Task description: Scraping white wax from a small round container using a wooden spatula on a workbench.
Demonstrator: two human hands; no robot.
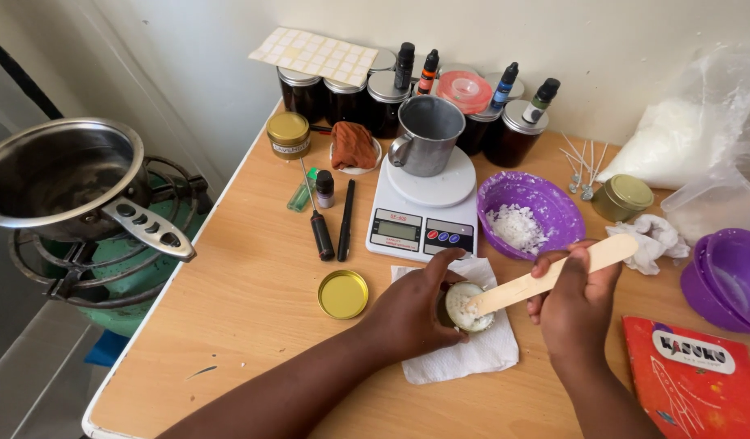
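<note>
Head cam: left hand [416, 313] wrapped round the small tin [468, 306], already packed near full with white wax, right hand [574, 297] pinching the wooden stick [554, 275] into it, gold lid [342, 293] off left of my fingers

bare table [253, 301] lies open left; scale [424, 213], purple bowl [528, 211] and red book [696, 378] crowd the rest.

My one head camera looks steeply down, close over my hands, across the wooden table [253, 293] to the wall.
</note>
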